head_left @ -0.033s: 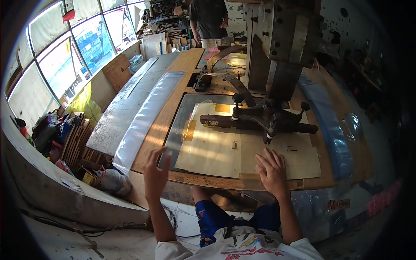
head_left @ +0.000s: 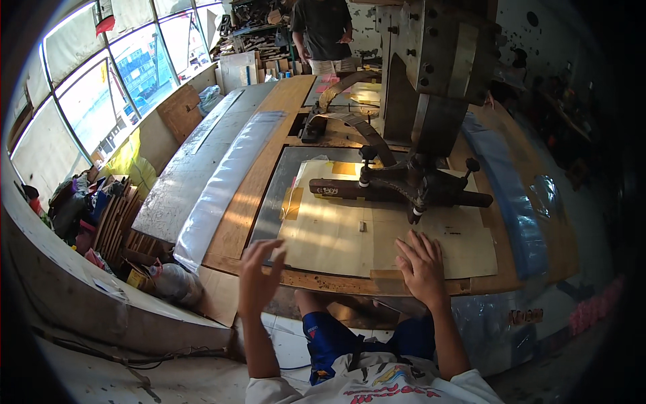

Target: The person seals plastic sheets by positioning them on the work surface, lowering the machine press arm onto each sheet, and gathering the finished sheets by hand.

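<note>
My right hand (head_left: 424,269) lies with fingers outstretched on the near edge of a pale yellowish sheet (head_left: 323,246), holding nothing. Just off the sheet's near left corner, my left hand (head_left: 261,276) is raised at the table edge, thumb and fingers apart and nothing between them. Beneath the sheet shows a dark flat plate (head_left: 286,176). A small light piece (head_left: 362,227) rests mid-sheet. Above the sheet's far part stands a dark metal press head (head_left: 420,178) with a horizontal bar (head_left: 336,189); whether the bar touches the sheet, I cannot tell.
Folded clear plastic film (head_left: 229,178) runs along the table's left side, and bluish film (head_left: 508,195) along its right. The machine's column (head_left: 441,121) rises at the far right. Another person (head_left: 323,34) stands behind the table. Bundled bags and boards (head_left: 111,222) crowd the left wall.
My left hand has come down and slightly right, toward the sheet's near left corner. My right hand stays flat on the sheet.
</note>
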Available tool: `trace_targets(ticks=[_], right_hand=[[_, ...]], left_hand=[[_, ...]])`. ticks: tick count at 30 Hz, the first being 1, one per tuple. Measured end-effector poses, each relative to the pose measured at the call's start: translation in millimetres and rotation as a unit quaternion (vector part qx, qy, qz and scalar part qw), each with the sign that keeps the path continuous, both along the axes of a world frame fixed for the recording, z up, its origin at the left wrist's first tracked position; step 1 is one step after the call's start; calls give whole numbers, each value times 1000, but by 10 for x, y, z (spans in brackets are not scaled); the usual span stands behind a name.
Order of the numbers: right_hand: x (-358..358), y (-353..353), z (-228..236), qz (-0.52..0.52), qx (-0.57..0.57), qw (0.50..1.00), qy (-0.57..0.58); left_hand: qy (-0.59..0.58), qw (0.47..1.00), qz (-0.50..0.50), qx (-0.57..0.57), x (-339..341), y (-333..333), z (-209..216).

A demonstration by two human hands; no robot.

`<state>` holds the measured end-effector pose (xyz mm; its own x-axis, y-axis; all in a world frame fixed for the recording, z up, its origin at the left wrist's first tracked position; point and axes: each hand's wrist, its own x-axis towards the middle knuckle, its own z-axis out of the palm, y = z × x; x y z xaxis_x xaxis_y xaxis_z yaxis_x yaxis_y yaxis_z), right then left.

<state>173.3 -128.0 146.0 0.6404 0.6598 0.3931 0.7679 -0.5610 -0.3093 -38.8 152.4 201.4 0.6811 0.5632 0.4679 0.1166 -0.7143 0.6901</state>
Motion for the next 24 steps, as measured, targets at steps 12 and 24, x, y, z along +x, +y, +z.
trace_targets(ticks=[12,24], right_hand=[[-28,114,-41,-15,-34,999,6],[-14,188,-8,-12,-46,999,-11]], left_hand=[[17,934,-327,141,793,-1292,-608],[207,905,-280,-244,279,-2041,-1837]])
